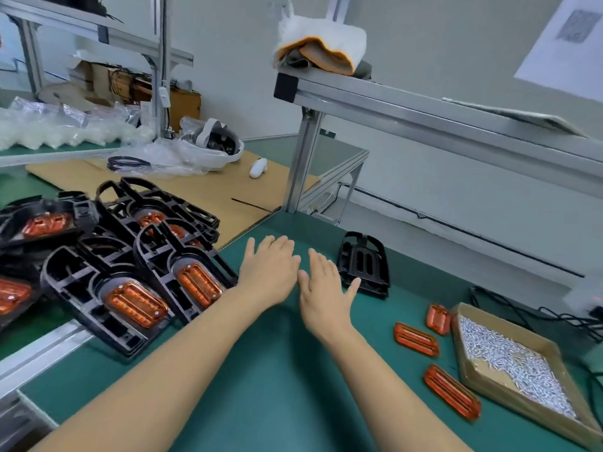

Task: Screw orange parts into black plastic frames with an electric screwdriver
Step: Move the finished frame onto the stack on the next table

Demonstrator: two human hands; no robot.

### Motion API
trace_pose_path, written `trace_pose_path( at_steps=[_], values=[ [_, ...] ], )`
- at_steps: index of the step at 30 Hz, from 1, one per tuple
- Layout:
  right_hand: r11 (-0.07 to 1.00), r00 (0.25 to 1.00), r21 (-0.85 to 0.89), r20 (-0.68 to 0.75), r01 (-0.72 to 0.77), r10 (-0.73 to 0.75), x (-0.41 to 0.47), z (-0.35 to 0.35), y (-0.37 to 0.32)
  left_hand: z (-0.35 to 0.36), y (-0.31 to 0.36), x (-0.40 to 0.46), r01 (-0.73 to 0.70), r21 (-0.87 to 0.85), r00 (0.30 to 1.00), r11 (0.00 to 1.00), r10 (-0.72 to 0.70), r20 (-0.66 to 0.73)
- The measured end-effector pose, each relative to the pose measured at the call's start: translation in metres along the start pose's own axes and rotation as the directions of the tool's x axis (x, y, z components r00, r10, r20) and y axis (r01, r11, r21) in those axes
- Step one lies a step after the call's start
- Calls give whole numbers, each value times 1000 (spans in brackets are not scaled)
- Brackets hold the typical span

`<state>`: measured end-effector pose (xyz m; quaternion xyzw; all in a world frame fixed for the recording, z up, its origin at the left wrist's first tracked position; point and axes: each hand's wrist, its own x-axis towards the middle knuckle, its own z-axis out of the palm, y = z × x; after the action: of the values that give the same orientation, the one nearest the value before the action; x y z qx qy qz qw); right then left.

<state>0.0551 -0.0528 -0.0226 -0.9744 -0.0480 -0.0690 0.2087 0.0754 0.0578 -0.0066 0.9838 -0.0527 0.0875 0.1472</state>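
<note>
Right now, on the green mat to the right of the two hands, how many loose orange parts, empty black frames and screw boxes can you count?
Loose orange parts: 3
Empty black frame: 1
Cardboard box of screws: 1
Total: 5

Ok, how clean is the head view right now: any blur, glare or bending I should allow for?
Head view: wide-angle bending bows the aluminium rail; even light, soft shadows under both open hands, left hand, right hand; mild sheen on the fitted orange parts; screws in the cardboard box blur into a pale mass; edges soft.
</note>
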Motion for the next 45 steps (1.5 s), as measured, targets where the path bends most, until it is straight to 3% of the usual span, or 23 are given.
trace_pose_path(
  at_steps=[5, 8, 11, 14, 18, 23, 31, 40, 45],
  values=[
    [989, 987, -35, -80, -141, 138, 6, -21, 52, 25, 41, 13, -55, -116, 996, 992, 63, 69],
    [967, 964, -35, -99, -251, 247, 14, -34, 83, 32, 62, 25, 0, -309, 991, 951, 42, 127],
    [927, 925, 37, -64, -372, 374, 23, -46, 108, 37, 76, 36, 140, -561, 973, 816, -10, 229],
    [889, 897, 129, 30, -440, 440, 30, -54, 121, 42, 84, 47, 256, -693, 952, 674, -51, 302],
    [890, 907, 176, 105, -421, 408, 32, -56, 126, 50, 89, 56, 284, -720, 950, 633, -82, 302],
    [916, 941, 216, 77, -338, 329, 30, -56, 125, 52, 94, 56, 294, -746, 953, 598, -123, 277],
    [871, 957, 462, -139, -165, 255, 11, -61, 141, 60, 91, 41, 133, -832, 991, 538, -74, 110],
    [774, 938, 582, -51, -251, 342, 2, -51, 146, 66, 92, 34, 156, -838, 982, 523, -176, 73],
    [815, 937, 524, -84, -248, 340, 5, -50, 146, 71, 91, 30, 147, -805, 983, 575, -176, 53]
  ],
)
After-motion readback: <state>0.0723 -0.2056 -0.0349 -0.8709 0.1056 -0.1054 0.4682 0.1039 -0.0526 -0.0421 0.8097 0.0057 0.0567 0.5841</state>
